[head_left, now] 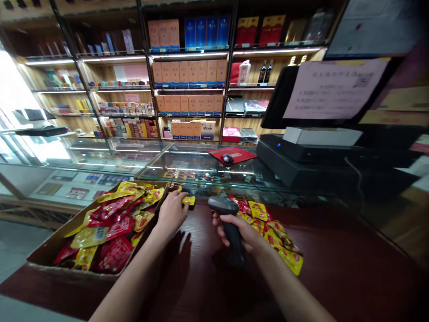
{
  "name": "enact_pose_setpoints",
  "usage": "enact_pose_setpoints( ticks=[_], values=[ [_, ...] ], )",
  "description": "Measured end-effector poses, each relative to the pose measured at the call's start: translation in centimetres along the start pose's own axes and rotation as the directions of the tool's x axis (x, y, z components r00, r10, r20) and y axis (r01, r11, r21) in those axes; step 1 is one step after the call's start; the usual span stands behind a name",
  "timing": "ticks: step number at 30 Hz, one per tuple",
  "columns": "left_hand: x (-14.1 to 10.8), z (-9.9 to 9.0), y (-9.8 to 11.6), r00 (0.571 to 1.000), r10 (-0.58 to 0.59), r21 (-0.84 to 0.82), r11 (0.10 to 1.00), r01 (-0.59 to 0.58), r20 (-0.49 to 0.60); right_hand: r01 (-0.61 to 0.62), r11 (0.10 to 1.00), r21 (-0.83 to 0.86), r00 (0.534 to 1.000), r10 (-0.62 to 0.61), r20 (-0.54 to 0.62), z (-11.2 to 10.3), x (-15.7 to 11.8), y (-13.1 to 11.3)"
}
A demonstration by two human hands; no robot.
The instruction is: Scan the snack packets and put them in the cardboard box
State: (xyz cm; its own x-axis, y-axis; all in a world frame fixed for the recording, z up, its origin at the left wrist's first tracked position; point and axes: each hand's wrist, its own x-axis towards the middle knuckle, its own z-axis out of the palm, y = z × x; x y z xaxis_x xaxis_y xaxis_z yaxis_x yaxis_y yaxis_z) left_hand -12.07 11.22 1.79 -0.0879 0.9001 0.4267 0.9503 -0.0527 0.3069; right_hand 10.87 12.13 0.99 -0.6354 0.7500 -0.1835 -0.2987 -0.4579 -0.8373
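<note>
My right hand [246,232] is wrapped round the handle of a black barcode scanner [224,205], held upright over the dark wooden counter. Beyond the box's right edge, my left hand [172,213] has its thumb and forefinger closed on a small yellow snack packet [190,201]. More packets show just past its fingertips. At the left, an open cardboard box [43,253] is heaped with red, yellow and gold snack packets [115,210]. A loose pile of similar packets [264,219] lies to the right, partly hidden behind the scanner and my right hand.
Behind the counter [335,259] runs a glass display case [201,174], with a computer mouse [228,158] on a red mat [246,154]. A monitor [279,98] with a taped paper sheet [335,87] stands at the right. Shelves of boxed goods [189,74] line the wall.
</note>
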Motion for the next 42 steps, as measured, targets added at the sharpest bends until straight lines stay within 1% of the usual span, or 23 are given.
enact_pose_setpoints(
  ticks=[2, 4, 8, 11, 14, 16, 18, 19, 20, 21, 22, 23, 24, 25, 26, 27, 28, 30, 32, 33, 35, 38, 42],
  values=[
    [1.2, 3.3, 0.4, 0.995, -0.026, 0.058, 0.998, 0.021, 0.098, 0.030, 1.000, -0.005, 1.000, -0.030, -0.005, -0.7, -0.2, -0.4],
    [2.2, 6.1, 0.3, 0.986, -0.066, 0.145, 0.989, 0.043, 0.155, 0.056, 0.998, -0.010, 0.998, -0.056, 0.005, -1.3, -0.3, -1.0],
    [3.3, 9.6, -0.4, 0.979, -0.131, 0.287, 0.955, 0.082, 0.156, 0.081, 0.997, -0.008, 0.997, -0.081, 0.006, -2.0, -0.4, -2.6],
    [3.3, 10.7, -1.1, 0.987, -0.103, 0.310, 0.949, 0.060, 0.124, 0.060, 0.998, -0.008, 0.998, -0.060, -0.008, -2.5, -0.2, -3.1],
    [3.5, 10.7, -1.7, 0.994, -0.051, 0.244, 0.969, 0.026, 0.095, 0.036, 0.999, 0.010, 0.999, -0.036, -0.023, -3.2, 0.3, -3.0],
    [4.0, 10.4, -1.7, 0.995, -0.039, 0.115, 0.993, 0.028, 0.088, 0.032, 0.999, 0.026, 0.999, -0.031, -0.036, -3.7, 0.6, -2.7],
    [4.7, 10.1, -1.2, 0.992, -0.051, -0.140, 0.988, 0.067, 0.114, 0.033, 0.999, 0.033, 0.998, -0.031, -0.051, -4.3, 1.0, -2.3],
    [4.9, 10.0, -0.8, 0.987, -0.064, -0.315, 0.943, 0.107, 0.145, 0.040, 0.999, 0.035, 0.997, -0.038, -0.060, -4.5, 1.1, -2.1],
    [5.1, 9.9, -0.2, 0.979, -0.080, -0.502, 0.849, 0.167, 0.190, 0.055, 0.998, 0.038, 0.996, -0.051, -0.079, -4.6, 1.3, -1.9],
    [5.2, 9.9, 0.5, 0.963, -0.097, -0.670, 0.701, 0.245, 0.251, 0.072, 0.997, 0.039, 0.992, -0.068, -0.108, -4.7, 1.4, -1.8],
    [5.2, 9.9, 1.3, 0.941, -0.107, -0.796, 0.507, 0.329, 0.321, 0.090, 0.995, 0.037, 0.986, -0.084, -0.143, -4.7, 1.5, -1.6],
    [5.1, 10.0, 2.1, 0.912, -0.110, -0.863, 0.296, 0.409, 0.395, 0.104, 0.994, 0.035, 0.979, -0.096, -0.180, -4.7, 1.6, -1.5],
    [4.9, 10.0, 2.9, 0.870, -0.089, -0.863, 0.116, 0.492, 0.484, 0.103, 0.994, 0.031, 0.973, -0.094, -0.211, -4.6, 1.6, -1.5],
    [4.7, 10.1, 3.7, 0.825, -0.065, -0.828, -0.015, 0.561, 0.561, 0.085, 0.996, 0.031, 0.970, -0.075, -0.230, -4.5, 1.6, -1.4],
    [4.5, 10.2, 4.4, 0.783, -0.041, -0.782, -0.103, 0.615, 0.621, 0.066, 0.997, 0.038, 0.971, -0.055, -0.233, -4.4, 1.6, -1.4],
    [4.3, 10.3, 5.0, 0.748, -0.039, -0.743, -0.154, 0.651, 0.663, 0.057, 0.997, 0.051, 0.975, -0.044, -0.219, -4.3, 1.6, -1.4],
    [4.1, 10.5, 5.4, 0.726, -0.070, -0.725, -0.172, 0.667, 0.684, 0.059, 0.996, 0.068, 0.980, -0.045, -0.195, -4.2, 1.6, -1.4],
    [3.8, 11.0, 5.8, 0.719, -0.205, -0.746, -0.130, 0.653, 0.664, 0.093, 0.991, 0.096, 0.986, -0.078, -0.148, -4.0, 1.5, -1.5],
    [3.7, 11.5, 5.8, 0.749, -0.287, -0.786, -0.026, 0.617, 0.597, 0.126, 0.987, 0.097, 0.986, -0.113, -0.125, -4.0, 1.6, -1.4],
    [3.6, 11.7, 5.8, 0.766, -0.273, -0.792, 0.024, 0.610, 0.582, 0.127, 0.988, 0.084, 0.986, -0.116, -0.123, -4.1, 1.6, -1.3],
    [3.5, 11.7, 5.6, 0.766, -0.163, -0.768, 0.061, 0.637, 0.622, 0.134, 0.990, 0.040, 0.983, -0.128, -0.130, -4.2, 1.7, -1.1],
    [3.4, 11.0, 5.4, 0.703, 0.032, -0.703, 0.015, 0.711, 0.711, 0.142, 0.989, -0.024, 0.980, -0.144, -0.134, -4.4, 1.7, -0.9],
    [3.1, 10.4, 4.5, 0.678, 0.264, -0.692, -0.048, 0.720, 0.686, 0.117, 0.993, -0.009, 0.979, -0.117, -0.169, -4.0, 1.5, -1.2]
  ],
)
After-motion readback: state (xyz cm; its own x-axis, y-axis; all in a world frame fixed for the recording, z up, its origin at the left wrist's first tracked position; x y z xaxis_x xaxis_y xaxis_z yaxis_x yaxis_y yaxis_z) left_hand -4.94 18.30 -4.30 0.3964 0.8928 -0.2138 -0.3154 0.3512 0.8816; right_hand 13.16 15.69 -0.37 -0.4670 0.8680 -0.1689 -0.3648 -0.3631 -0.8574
